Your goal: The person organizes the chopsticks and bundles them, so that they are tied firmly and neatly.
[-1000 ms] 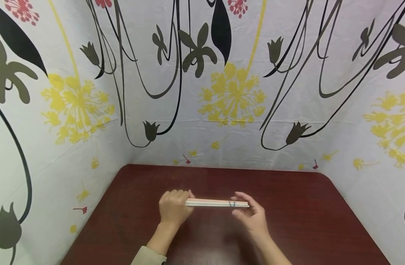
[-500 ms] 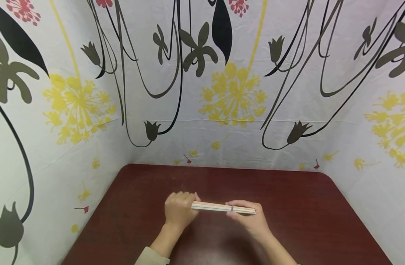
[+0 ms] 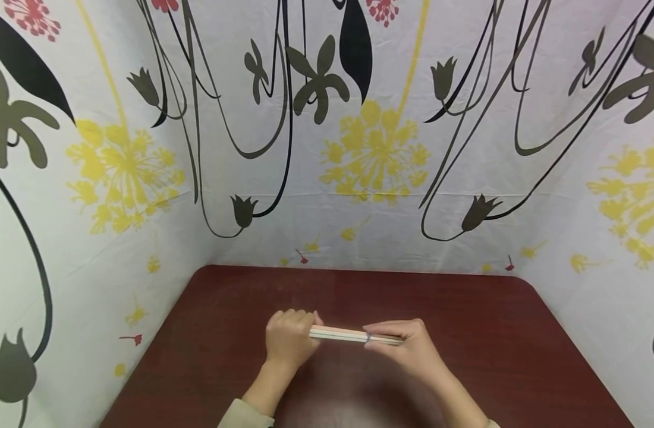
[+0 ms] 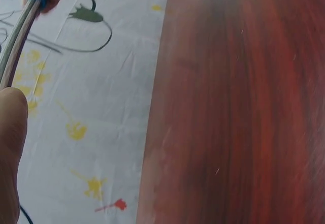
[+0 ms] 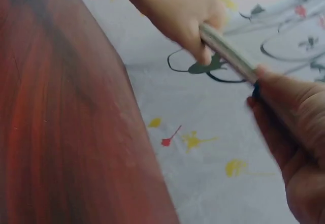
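A slim bundle of pale chopsticks (image 3: 335, 334) spans the space between both hands over the dark red table (image 3: 466, 321). My left hand (image 3: 291, 337) grips one end in its curled fingers, hiding that end. Around the bundle, toward the right, sits a thin blue rubber band (image 3: 368, 337). The thumb and fingers of my right hand (image 3: 415, 348) pinch the bundle from both sides, with fingertips right at the band. In the right wrist view the band (image 5: 256, 89) shows between those fingertips, and the far part of the chopsticks lies within the hand.
A white cloth (image 3: 380, 238) printed with flowers and leaves hangs behind the table and along both sides. The table's rounded back corners meet it.
The right hand has closed from loose, spread fingers onto the bundle at the band. The band has tightened and shifted slightly left along the chopsticks. The left hand keeps its grip, having moved slightly right.
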A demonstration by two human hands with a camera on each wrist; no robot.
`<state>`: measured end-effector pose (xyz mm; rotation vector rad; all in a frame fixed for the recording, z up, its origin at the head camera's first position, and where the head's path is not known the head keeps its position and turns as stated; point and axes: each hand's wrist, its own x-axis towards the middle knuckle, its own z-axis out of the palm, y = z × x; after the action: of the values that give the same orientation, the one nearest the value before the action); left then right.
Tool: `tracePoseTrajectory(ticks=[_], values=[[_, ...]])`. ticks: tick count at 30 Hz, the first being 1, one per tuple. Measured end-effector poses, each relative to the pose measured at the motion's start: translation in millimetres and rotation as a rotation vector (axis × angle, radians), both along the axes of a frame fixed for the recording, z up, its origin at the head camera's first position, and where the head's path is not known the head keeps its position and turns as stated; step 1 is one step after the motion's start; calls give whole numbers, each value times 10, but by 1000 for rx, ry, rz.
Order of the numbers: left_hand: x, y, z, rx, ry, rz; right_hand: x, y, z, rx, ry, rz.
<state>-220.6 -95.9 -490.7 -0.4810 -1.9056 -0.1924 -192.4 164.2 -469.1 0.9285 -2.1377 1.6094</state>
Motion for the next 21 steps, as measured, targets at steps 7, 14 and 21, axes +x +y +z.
tracePoseTrajectory(ticks=[7, 14, 21], values=[[27, 38, 15, 7, -9, -4, -10, -20, 78, 152, 236, -44], [11, 31, 4, -29, -5, 20, -15, -4, 138, 302, 423, -53], [34, 123, 16, -59, 21, 4, 34, -187, 167, 428, 495, -81]])
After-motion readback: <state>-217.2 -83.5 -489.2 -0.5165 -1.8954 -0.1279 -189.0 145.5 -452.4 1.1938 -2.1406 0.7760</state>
